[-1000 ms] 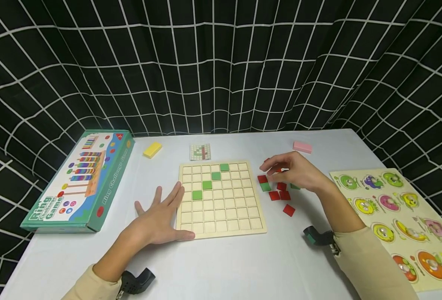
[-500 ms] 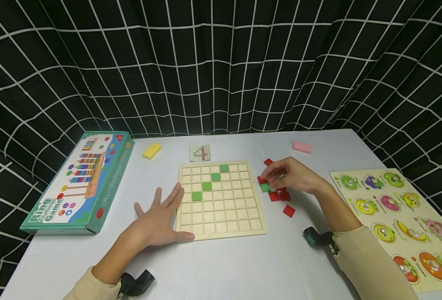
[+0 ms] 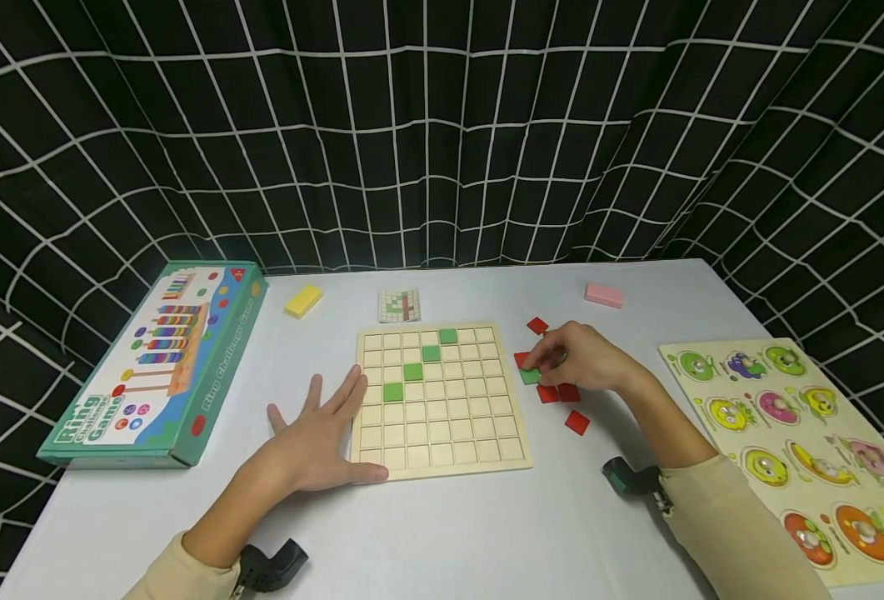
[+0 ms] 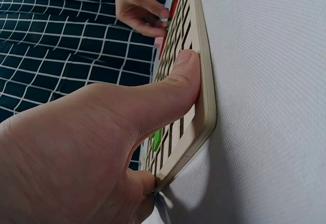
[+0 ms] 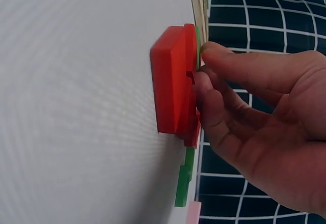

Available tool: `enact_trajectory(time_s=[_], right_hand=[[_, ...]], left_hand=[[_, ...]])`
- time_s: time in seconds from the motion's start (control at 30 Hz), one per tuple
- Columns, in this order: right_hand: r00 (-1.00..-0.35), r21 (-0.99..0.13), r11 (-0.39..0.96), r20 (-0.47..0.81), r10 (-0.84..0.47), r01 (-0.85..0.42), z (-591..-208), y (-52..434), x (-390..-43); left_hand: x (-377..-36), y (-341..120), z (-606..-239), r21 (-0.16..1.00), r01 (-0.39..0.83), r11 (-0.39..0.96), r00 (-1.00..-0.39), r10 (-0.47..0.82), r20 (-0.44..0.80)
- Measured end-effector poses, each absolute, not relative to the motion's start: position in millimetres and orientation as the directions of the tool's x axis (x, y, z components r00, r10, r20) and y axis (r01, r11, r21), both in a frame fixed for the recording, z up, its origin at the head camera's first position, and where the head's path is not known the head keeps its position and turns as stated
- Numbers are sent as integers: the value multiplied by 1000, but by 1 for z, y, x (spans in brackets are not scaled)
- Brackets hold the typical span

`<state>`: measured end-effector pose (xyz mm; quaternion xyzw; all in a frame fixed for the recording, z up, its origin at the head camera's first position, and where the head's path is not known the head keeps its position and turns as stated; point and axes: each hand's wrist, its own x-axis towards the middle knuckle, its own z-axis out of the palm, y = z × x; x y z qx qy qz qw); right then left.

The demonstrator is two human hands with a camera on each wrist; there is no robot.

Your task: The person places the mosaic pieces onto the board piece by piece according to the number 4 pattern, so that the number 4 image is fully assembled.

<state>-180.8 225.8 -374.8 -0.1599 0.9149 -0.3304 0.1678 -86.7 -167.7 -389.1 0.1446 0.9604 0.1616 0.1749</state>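
A: what's changed?

B: my right hand (image 3: 584,362) has dropped from hovering over the loose tiles to down on them. Fingertips now curl onto the small green square wooden tile (image 3: 530,376) just right of the pale wooden grid board (image 3: 442,450), among the red square tiles (image 3: 577,422)

A: got it pinched?

B: fingers are curled on its edge, so I read it as a pinch starting; tile looks flat on the white table (image 3: 449,533), not lifted. Means the pick is on, placing isn't

A: left?

B: my left hand (image 3: 314,442) hasn't moved, lies flat with fingers spread, thumb pressed on the board's near left corner, holding nothing

A: wrist cams add anything?

B: left wrist shows my thumb (image 4: 175,84) on the board rim (image 4: 206,81), which the head view only hints at. Right wrist shows fingers (image 5: 239,74) against a red tile (image 5: 173,81) with a green edge (image 5: 196,43) behind it; head view hides that contact under my hand
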Motion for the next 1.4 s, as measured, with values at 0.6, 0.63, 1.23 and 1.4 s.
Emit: enact_trajectory(time_s=[0.6, 0.63, 1.23, 1.4], right_hand=[[-899, -580, 778, -166, -405, -244, -371, 218, -177], [-901, -578, 780, -168, -400, -238, -371, 217, -177], [-909, -520, 816, -160, -384, -253, -372, 208, -172], [-909, -522, 816, -166, -383, -249, -373, 208, -172]], left_hand=[[-86, -168, -389, 362, 221, 906, -900, 332, -283], [-86, -168, -389, 360, 222, 906, -900, 333, -283], [-88, -167, -389, 366, 220, 904, -897, 335, -289], [-88, -167, -390, 371, 217, 903, -895, 336, -294]])
